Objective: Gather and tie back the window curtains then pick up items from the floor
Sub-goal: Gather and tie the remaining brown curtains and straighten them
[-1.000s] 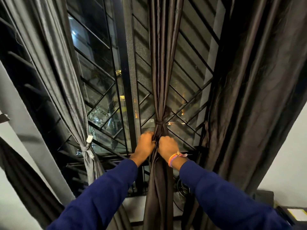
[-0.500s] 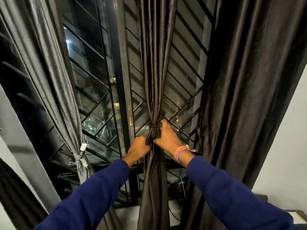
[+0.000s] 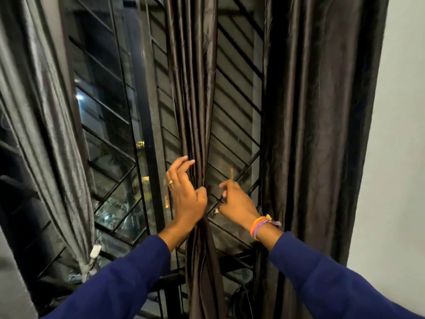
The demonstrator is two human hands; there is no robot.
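Grey satin on the far left first — that grey curtain (image 3: 46, 139) hangs bunched, cinched low by a pale tie (image 3: 88, 264). Across the black window grille (image 3: 232, 125) to centre: the dark brown middle curtain (image 3: 193, 88), gathered into a narrow rope. Left hand (image 3: 186, 194) lies against its pinched waist, fingers spread and loosely bent, gripping nothing I can make out. Right hand (image 3: 236, 201) hovers just beside the bundle, fingers curled loosely, holding nothing. Fabric looks light, soft and slippery — likely to slide loose, so best taken right at that narrow waist. Far right, the wide dark curtain (image 3: 322, 134) hangs loose and ungathered.
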